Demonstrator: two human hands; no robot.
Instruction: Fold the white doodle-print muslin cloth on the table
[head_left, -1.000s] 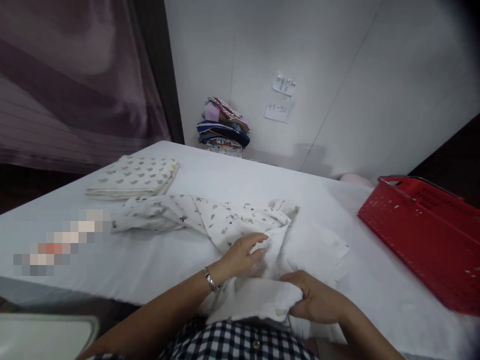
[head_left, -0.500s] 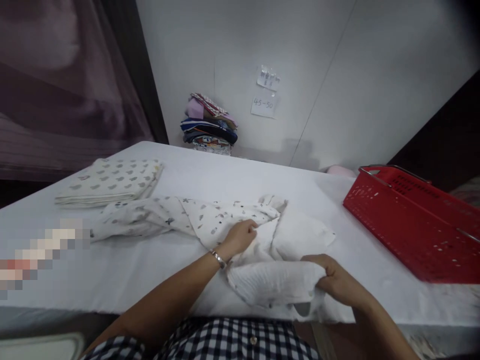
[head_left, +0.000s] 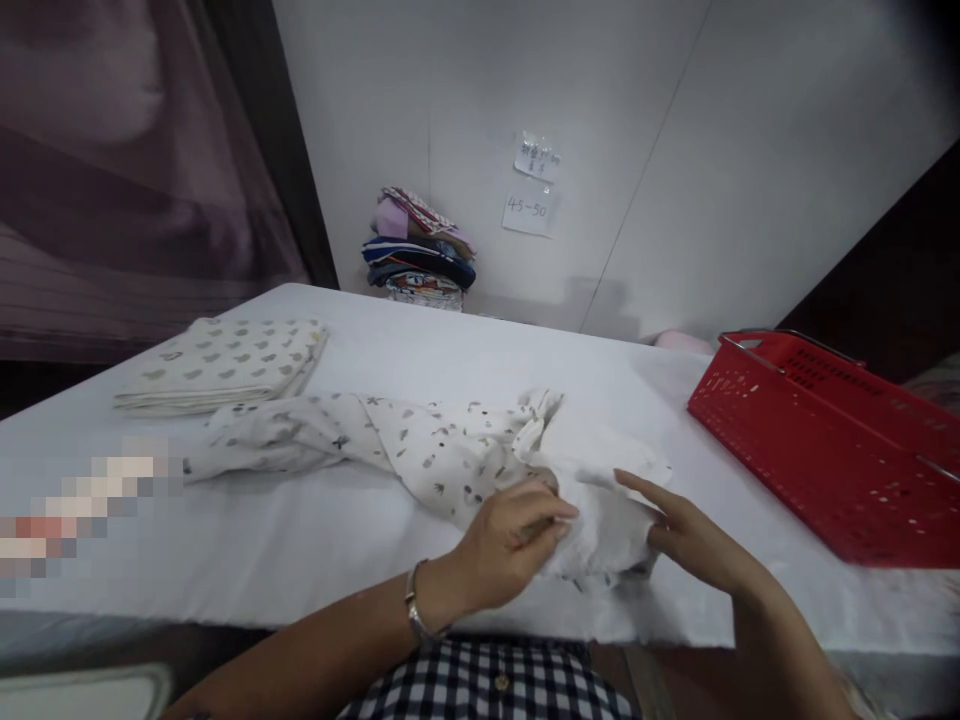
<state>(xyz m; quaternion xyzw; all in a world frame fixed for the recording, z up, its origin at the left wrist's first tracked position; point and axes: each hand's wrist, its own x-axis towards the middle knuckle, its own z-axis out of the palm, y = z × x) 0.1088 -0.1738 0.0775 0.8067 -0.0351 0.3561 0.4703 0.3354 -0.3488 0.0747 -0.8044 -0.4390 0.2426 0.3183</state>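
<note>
Where the printed cloth [head_left: 420,435] is lying: across the white table [head_left: 450,345], its pale end crumpling.
Left hand [head_left: 510,548]: curling over the cloth, grip unclear.
Right hand [head_left: 699,540]: holding thumb and forefinger apart at the cloth's edge.
Red basket [head_left: 817,465]: standing at right, contents unclear.
Wall [head_left: 600,90]: bearing a "45-50" sign [head_left: 526,210].

Looks like textile workroom (or shop back room; cannot say which); white-covered table [head_left: 420,345]; pale panelled wall [head_left: 480,100] with handwritten notes [head_left: 529,212], one reading "45-50"; stacked folded fabrics [head_left: 420,255] beyond; red basket [head_left: 817,460]; purple drape [head_left: 90,200].
</note>
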